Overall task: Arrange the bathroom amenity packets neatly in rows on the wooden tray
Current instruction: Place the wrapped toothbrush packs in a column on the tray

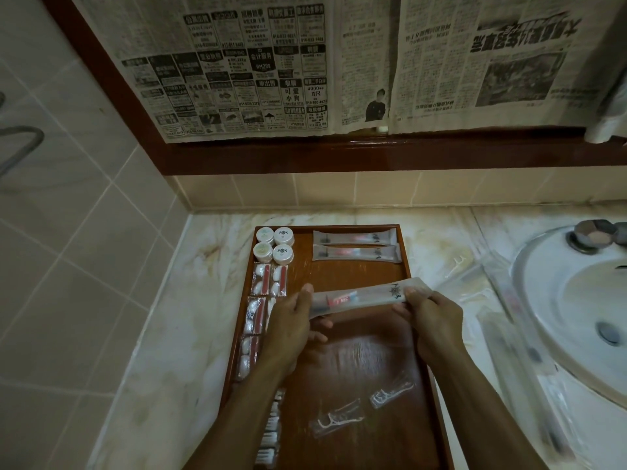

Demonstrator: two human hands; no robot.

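head view: a long toothbrush packet [364, 296] is held level above the middle of the wooden tray [356, 351], the left hand [291, 320] pinching its left end and the right hand [432, 317] pinching its right end. two more toothbrush packets [354, 245] lie side by side in the tray's far right corner, touching. four round white jars [274, 245] sit in a two-by-two block at the far left corner. below them, cotton packets [269, 280] run down the left edge; four show plainly, more are hidden by the left arm. two floss-pick packets [366, 405] lie loose near the front. one floss pick [456, 266] lies on the marble counter [190, 317], beside the white sink [559, 317].
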